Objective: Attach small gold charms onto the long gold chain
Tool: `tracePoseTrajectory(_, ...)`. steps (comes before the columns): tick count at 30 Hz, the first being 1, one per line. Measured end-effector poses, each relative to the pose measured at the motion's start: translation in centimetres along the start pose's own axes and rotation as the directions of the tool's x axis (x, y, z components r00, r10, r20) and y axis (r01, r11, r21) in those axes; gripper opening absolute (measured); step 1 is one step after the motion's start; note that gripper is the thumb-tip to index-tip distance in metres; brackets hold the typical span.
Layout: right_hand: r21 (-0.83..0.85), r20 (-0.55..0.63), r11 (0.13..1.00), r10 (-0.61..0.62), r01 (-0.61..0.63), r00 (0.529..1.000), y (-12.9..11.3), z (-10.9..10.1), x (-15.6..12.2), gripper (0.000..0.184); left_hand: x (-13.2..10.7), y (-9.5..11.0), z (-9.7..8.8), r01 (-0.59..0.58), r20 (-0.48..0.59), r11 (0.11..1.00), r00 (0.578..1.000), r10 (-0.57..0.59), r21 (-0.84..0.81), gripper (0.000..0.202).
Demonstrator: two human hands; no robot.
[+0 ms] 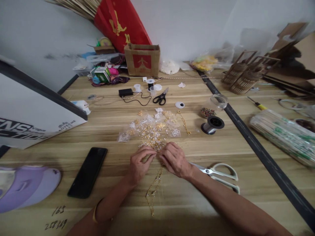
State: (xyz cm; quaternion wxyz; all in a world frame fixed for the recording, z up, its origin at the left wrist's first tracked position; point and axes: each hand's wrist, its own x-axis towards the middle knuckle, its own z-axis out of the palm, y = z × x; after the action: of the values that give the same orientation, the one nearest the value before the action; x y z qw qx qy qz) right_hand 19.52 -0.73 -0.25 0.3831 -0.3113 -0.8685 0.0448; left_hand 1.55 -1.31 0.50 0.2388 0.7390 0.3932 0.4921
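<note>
My left hand (142, 164) is closed in a pinch, its thumb and forefinger on something too small to make out. Fingertip to fingertip with it is my right hand (175, 159), curled and pinching at the top of a thin gold chain (153, 193). The chain trails down onto the wood towards me, with small clear beads along it. Just beyond both hands spreads a pile of gold and silver jewellery findings (154, 132), partly in small clear bags. A second gold chain (183, 122) lies to the right of the pile.
White-handled scissors (219, 173) lie beneath my right forearm. A phone (88, 172) rests at left, beside a purple object (29, 186). Black scissors (161, 96), a wire spool (213, 125) and a tipped jar of beads (213, 105) are farther back. A large box (36, 111) stands at left.
</note>
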Motion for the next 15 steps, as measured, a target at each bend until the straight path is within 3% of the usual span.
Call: tracePoseTrajectory(15, 0.008, 0.008, 1.000, -0.002, 0.002, 1.000, 0.10, 0.14, -0.14, 0.008, -0.22, -0.14, 0.17, -0.045, -0.002, 0.998, 0.999, 0.045, 0.050, 0.010)
